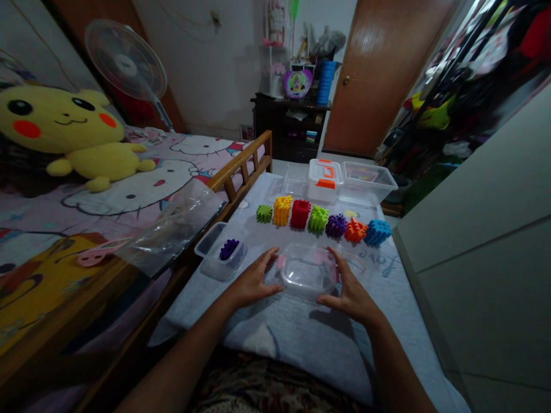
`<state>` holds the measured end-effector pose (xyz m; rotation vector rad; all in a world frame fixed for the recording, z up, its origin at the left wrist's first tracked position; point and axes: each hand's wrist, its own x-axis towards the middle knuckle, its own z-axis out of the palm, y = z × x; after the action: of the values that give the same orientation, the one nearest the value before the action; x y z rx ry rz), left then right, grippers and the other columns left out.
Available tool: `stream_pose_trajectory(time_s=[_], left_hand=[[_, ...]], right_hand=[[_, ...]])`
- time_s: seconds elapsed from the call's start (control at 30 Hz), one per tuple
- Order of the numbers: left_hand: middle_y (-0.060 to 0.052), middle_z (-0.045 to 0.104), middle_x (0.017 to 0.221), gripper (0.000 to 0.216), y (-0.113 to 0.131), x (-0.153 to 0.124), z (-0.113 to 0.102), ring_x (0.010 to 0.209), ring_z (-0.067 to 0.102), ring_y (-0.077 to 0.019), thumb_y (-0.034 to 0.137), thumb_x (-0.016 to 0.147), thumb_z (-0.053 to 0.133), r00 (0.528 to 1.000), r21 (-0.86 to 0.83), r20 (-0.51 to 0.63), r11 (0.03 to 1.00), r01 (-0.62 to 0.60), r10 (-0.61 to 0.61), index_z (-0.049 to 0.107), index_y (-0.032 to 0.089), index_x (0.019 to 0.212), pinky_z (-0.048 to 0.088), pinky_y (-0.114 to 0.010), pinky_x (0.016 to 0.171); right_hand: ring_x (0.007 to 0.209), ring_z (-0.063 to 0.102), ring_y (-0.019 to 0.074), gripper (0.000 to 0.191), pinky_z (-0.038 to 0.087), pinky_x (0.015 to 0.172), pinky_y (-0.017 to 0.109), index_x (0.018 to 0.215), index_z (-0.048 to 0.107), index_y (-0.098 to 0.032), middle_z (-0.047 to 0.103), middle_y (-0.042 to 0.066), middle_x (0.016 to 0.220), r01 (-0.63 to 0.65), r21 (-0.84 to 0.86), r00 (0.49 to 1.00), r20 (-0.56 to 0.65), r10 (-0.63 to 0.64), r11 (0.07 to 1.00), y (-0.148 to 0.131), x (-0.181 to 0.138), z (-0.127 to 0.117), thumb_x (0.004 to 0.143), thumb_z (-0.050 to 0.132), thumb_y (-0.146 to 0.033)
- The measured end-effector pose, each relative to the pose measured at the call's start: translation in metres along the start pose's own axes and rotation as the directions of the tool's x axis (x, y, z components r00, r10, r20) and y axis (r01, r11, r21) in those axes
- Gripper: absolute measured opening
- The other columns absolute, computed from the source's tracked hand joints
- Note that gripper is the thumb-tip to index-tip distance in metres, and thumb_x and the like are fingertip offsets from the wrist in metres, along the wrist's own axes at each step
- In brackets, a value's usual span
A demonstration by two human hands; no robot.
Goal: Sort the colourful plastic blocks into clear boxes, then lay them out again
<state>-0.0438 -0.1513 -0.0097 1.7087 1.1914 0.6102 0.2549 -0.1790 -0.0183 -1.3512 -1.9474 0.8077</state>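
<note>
A clear plastic container [307, 272] with pink side clips rests on the cloth-covered table in front of me. My left hand [258, 279] is at its left side, thumb and fingers spread, with a small gap to the wall. On the opposite side my right hand [350, 291] is open around the container's right edge; whether its fingers touch the clip I cannot tell. Behind the container stands a row of toothed plastic pieces in stacks: green [264, 214], yellow [283, 210], red [300, 214], light green [318, 219], purple [336, 226], orange [356, 230] and blue [378, 232].
An open clear tub [210, 267] at the left holds a purple toothed piece [229, 249]. At the table's back are a lidded box [325, 178] with orange clips and a clear bin [368, 180]. A wooden bed rail [241, 166] borders the left; a pale cabinet [477, 258] the right.
</note>
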Motion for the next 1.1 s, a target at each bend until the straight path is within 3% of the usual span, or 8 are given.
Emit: stream_pose_trajectory(time_s=[0.17, 0.43, 0.8, 0.93, 1.1], left_hand=[[-0.016, 0.055, 0.141, 0.080, 0.013, -0.002, -0.006, 0.128, 0.055, -0.0292, 0.031, 0.075, 0.073, 0.999, 0.121, -0.040, 0.993, -0.012, 0.017, 0.040, 0.020, 0.146, 0.045, -0.048, 0.108], [-0.014, 0.057, 0.140, 0.060, 0.033, -0.004, -0.015, 0.130, 0.054, -0.0294, 0.030, 0.080, 0.066, 0.979, 0.367, -0.158, 0.928, -0.065, 0.131, 0.051, 0.020, 0.138, 0.044, -0.048, 0.110], [-0.014, 0.059, 0.138, 0.051, 0.048, -0.002, -0.018, 0.128, 0.056, -0.0267, 0.024, 0.087, 0.051, 0.975, 0.491, -0.114, 0.864, -0.111, 0.190, 0.051, 0.016, 0.137, 0.043, -0.046, 0.111], [-0.012, 0.060, 0.137, 0.049, 0.069, 0.011, -0.030, 0.127, 0.055, -0.0263, 0.029, 0.090, 0.049, 0.967, 0.575, -0.128, 0.811, -0.109, 0.222, 0.051, 0.018, 0.137, 0.041, -0.043, 0.112], [-0.011, 0.056, 0.141, 0.055, 0.087, 0.057, -0.068, 0.132, 0.049, -0.0294, 0.029, 0.087, 0.054, 0.973, 0.771, -0.114, 0.635, -0.040, 0.200, 0.049, 0.018, 0.140, 0.035, -0.042, 0.114]], right_hand=[[0.144, 0.035, 0.0324, 0.102, 0.031, 0.118, 0.051, 0.155, 0.023, -0.026, 0.033, 0.014, 0.158, -0.011, 0.024, 1.000, -0.004, 0.011, 1.000, 0.000, 0.006, 0.007, 0.073, 0.079, -0.046], [0.141, 0.041, 0.0319, 0.092, 0.033, 0.116, 0.054, 0.153, 0.028, -0.031, 0.040, 0.012, 0.153, 0.009, 0.100, 0.990, -0.141, 0.005, 0.995, 0.010, 0.010, 0.031, 0.075, 0.077, -0.040], [0.144, 0.036, 0.0309, 0.095, 0.030, 0.119, 0.053, 0.157, 0.018, -0.030, 0.034, 0.013, 0.158, 0.037, 0.086, 0.980, -0.199, -0.020, 0.996, 0.015, 0.004, 0.041, 0.078, 0.072, -0.032], [0.145, 0.035, 0.0317, 0.095, 0.029, 0.119, 0.053, 0.157, 0.018, -0.026, 0.033, 0.014, 0.158, 0.054, 0.074, 0.979, -0.202, -0.038, 0.996, 0.013, 0.002, 0.043, 0.078, 0.071, -0.029], [0.144, 0.037, 0.0314, 0.094, 0.029, 0.119, 0.054, 0.156, 0.019, -0.027, 0.035, 0.014, 0.157, 0.058, 0.100, 0.976, -0.215, -0.036, 0.993, 0.008, 0.001, 0.042, 0.078, 0.070, -0.027]])
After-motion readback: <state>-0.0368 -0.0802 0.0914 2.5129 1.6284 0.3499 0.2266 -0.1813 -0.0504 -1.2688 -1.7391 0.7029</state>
